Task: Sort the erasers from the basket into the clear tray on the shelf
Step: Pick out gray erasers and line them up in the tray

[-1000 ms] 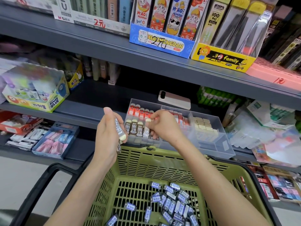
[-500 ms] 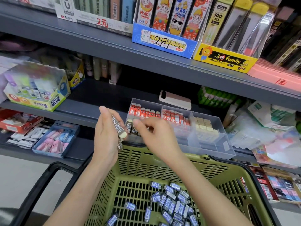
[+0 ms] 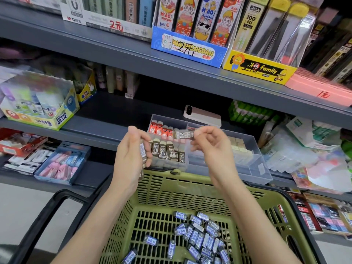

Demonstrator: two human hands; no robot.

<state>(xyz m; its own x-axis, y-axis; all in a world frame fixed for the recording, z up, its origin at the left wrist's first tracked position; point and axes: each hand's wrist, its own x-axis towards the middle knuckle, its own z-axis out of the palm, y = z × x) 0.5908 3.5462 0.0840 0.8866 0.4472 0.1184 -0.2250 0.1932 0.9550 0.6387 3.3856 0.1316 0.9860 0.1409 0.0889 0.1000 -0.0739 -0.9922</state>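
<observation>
A green basket [image 3: 192, 189] in front of me holds several blue-labelled erasers [image 3: 198, 237] on its floor. The clear tray [image 3: 253, 164] sits on the grey shelf beyond it, with red-sleeved erasers at its back left and brown 2B erasers [image 3: 165, 152] standing in its front left compartment. My left hand [image 3: 131, 155] grips a few brown erasers [image 3: 142, 153] in its palm, beside the tray's left end. My right hand [image 3: 211, 143] pinches one brown 2B eraser [image 3: 184, 134] held level above the left compartments.
A phone [image 3: 202, 115] lies on the shelf behind the tray. A glue box [image 3: 38, 103] stands on the shelf at left and a blue tray of pink items [image 3: 61, 164] lower left. Plastic-wrapped packs [image 3: 304, 149] crowd the right. The basket's black handle [image 3: 49, 210] sticks out left.
My right hand came back from the tray to my left hand, took one brown eraser from it, and now holds it up over the tray. My left hand holds fewer erasers.
</observation>
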